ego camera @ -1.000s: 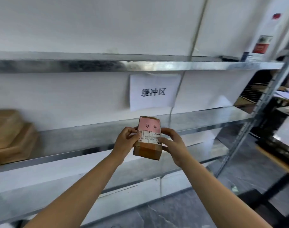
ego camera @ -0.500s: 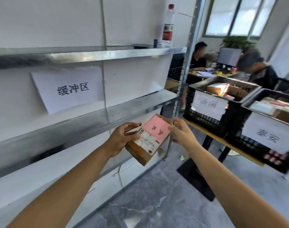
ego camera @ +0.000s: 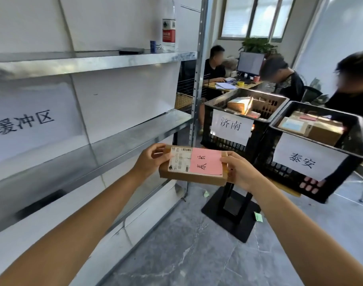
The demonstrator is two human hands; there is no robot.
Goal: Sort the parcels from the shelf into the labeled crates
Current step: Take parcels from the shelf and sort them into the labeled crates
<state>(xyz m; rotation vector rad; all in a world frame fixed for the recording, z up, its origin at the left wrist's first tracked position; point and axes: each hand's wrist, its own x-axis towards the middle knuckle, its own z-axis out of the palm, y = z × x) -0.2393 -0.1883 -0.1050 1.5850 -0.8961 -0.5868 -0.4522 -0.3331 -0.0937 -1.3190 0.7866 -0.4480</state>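
my left hand (ego camera: 149, 162) pinched the left end of the parcel (ego camera: 194, 178), thumb on top and fingers underneath. my right hand (ego camera: 240, 172) gripped the opposite end, thumb at the edge of the pink note (ego camera: 205, 164). both hands were clamped on the one box and nothing else. i held the parcel flat and face up in the air, just off the end of the shelf (ego camera: 135, 137), resting on nothing.

its long axis ran left to right between my hands, and the right end aimed roughly at the crates. the white shipping label (ego camera: 179, 163) sat on the left half and the note on the right. the handwriting lay sideways to me and was a little soft. i read it as 泰安, though i was sure only of the first character.

further out, two black crates stood side by side on a counter (ego camera: 285, 187). the 济南 crate (ego camera: 206, 129) was ahead and further back. the 泰安 crate (ego camera: 290, 178) was nearer and to the right, already holding brown boxes.

if my reading was right, the 泰安 crate was the target. it lay ahead and to the right of the parcel, on my right hand's side, so that hand would lead. its near rim looked higher than the box, so i judged the parcel had to rise before it went in.
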